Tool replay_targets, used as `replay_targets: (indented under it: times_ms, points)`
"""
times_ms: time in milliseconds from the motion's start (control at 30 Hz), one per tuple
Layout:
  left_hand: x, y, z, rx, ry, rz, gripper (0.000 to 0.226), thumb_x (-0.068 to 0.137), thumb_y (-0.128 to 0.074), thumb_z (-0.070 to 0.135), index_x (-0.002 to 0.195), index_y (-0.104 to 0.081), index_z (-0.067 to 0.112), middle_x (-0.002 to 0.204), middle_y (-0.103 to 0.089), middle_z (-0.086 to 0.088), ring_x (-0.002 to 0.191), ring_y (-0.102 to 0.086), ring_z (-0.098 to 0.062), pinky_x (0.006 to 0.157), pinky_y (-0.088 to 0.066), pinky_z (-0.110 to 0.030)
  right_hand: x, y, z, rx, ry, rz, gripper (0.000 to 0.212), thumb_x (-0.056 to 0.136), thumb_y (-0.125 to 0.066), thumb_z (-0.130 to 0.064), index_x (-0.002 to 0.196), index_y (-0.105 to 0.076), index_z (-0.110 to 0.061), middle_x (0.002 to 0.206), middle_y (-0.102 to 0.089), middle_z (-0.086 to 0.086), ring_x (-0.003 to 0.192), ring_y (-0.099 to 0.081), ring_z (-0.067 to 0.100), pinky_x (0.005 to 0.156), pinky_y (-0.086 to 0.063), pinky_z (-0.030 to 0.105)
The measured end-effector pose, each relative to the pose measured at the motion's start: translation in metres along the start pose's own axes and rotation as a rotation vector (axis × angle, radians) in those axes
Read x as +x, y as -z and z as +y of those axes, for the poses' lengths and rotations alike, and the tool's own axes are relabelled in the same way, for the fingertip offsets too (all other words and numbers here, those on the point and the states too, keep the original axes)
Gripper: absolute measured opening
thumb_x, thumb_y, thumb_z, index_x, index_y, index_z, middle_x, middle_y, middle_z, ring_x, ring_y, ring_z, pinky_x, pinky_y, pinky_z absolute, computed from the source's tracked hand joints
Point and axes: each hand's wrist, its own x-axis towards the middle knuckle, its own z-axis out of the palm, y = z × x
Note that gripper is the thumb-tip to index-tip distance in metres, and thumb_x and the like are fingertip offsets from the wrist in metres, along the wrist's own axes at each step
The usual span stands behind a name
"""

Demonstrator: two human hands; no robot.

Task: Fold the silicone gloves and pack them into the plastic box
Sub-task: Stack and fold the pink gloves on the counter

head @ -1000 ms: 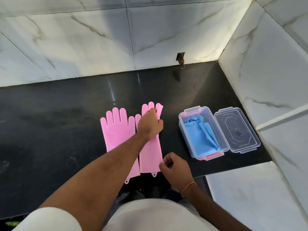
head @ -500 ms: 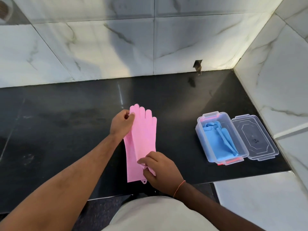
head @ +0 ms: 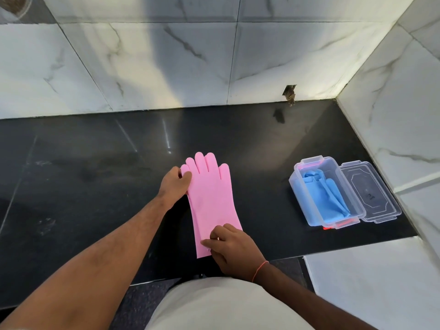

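Two pink silicone gloves (head: 212, 198) lie stacked one on the other on the black counter (head: 95, 186), fingers pointing away from me. My left hand (head: 175, 183) grips the stack at its thumb side near the fingers. At the cuff end, my right hand (head: 232, 248) pinches the near edge of the gloves. To the right stands the clear plastic box (head: 301, 201), open, with folded blue gloves (head: 321, 196) inside.
The box's clear lid (head: 371, 194) lies flat beside the box on its right. White marble walls (head: 238, 63) close off the counter at the back and right. A lower white ledge (head: 371, 282) sits at the near right. A small dark hole (head: 290, 91) marks the back wall.
The two gloves lay side by side a second ago; they are stacked now. My left hand moved from the right glove's fingers to the stack's left edge. My right hand took the cuff.
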Motion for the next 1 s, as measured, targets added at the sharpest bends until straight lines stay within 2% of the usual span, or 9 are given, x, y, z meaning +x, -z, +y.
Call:
replay_targets:
  times_ms: [167, 467, 533, 667, 800, 867, 933, 1000]
  points:
    - [0.003, 0.003, 0.0, 0.012, -0.004, -0.019, 0.031, 0.099, -0.049, 0.034, 0.107, -0.062, 0.007, 0.108, -0.07, -0.013, 0.106, -0.072, -0.034, 0.094, -0.064, -0.058, -0.001, -0.005, 0.0, -0.008, 0.004, -0.007, 0.025, 0.092, -0.073, -0.015, 0.114, -0.083, -0.019, 0.095, -0.071, 0.002, 0.077, -0.064, 0.025, 0.057, -0.057, 0.035]
    - [0.006, -0.002, -0.004, 0.04, -0.007, 0.073, 0.025, 0.105, -0.052, 0.035, 0.108, -0.06, 0.012, 0.103, -0.068, -0.006, 0.1, -0.07, -0.028, 0.09, -0.064, -0.05, 0.008, -0.013, -0.002, -0.024, 0.078, -0.015, 0.025, 0.094, -0.075, -0.013, 0.118, -0.082, -0.013, 0.095, -0.071, 0.006, 0.074, -0.064, 0.027, 0.058, -0.056, 0.033]
    - [0.006, -0.003, -0.004, 0.041, -0.007, 0.081, 0.026, 0.106, -0.051, 0.036, 0.109, -0.06, 0.011, 0.103, -0.068, -0.005, 0.097, -0.068, -0.025, 0.085, -0.063, -0.045, 0.01, -0.015, -0.002, -0.022, 0.095, -0.029, 0.026, 0.095, -0.074, -0.014, 0.12, -0.081, -0.013, 0.096, -0.071, 0.006, 0.075, -0.064, 0.027, 0.058, -0.056, 0.033]
    - [0.006, -0.006, -0.005, 0.068, -0.023, 0.102, 0.025, 0.109, -0.049, 0.035, 0.109, -0.058, 0.012, 0.097, -0.062, 0.0, 0.085, -0.06, -0.013, 0.07, -0.049, -0.03, 0.011, -0.023, -0.001, -0.056, 0.135, -0.053, 0.027, 0.091, -0.078, -0.016, 0.118, -0.082, -0.016, 0.094, -0.071, 0.003, 0.072, -0.064, 0.025, 0.055, -0.053, 0.03]
    - [0.006, -0.007, -0.005, 0.063, -0.03, 0.113, 0.024, 0.11, -0.048, 0.034, 0.109, -0.057, 0.012, 0.096, -0.061, 0.001, 0.085, -0.058, -0.012, 0.067, -0.045, -0.028, 0.009, -0.029, 0.001, -0.076, 0.133, -0.081, 0.028, 0.093, -0.075, -0.016, 0.12, -0.081, -0.016, 0.096, -0.072, 0.004, 0.075, -0.065, 0.028, 0.056, -0.056, 0.034]
    - [0.006, -0.008, -0.005, 0.048, -0.018, 0.126, 0.023, 0.109, -0.05, 0.033, 0.113, -0.059, 0.012, 0.102, -0.064, -0.001, 0.091, -0.061, -0.017, 0.075, -0.049, -0.032, 0.01, -0.031, 0.0, -0.1, 0.126, -0.125, 0.03, 0.098, -0.07, -0.018, 0.127, -0.078, -0.016, 0.104, -0.073, 0.006, 0.082, -0.067, 0.031, 0.062, -0.058, 0.037]
    - [0.005, -0.009, -0.004, 0.031, 0.002, 0.167, 0.022, 0.106, -0.058, 0.029, 0.118, -0.063, 0.012, 0.109, -0.068, -0.002, 0.099, -0.066, -0.021, 0.085, -0.057, -0.039, 0.012, -0.031, -0.001, -0.075, 0.073, -0.217, 0.036, 0.104, -0.06, -0.021, 0.138, -0.071, -0.015, 0.119, -0.071, 0.01, 0.098, -0.066, 0.036, 0.078, -0.059, 0.045]
    - [0.003, -0.008, -0.004, 0.054, -0.017, 0.228, 0.022, 0.103, -0.066, 0.027, 0.121, -0.067, 0.014, 0.112, -0.071, -0.001, 0.102, -0.069, -0.021, 0.09, -0.059, -0.038, 0.01, -0.029, -0.001, 0.002, -0.005, -0.26, 0.04, 0.104, -0.057, -0.025, 0.142, -0.067, -0.018, 0.13, -0.069, 0.008, 0.109, -0.064, 0.033, 0.091, -0.056, 0.045]
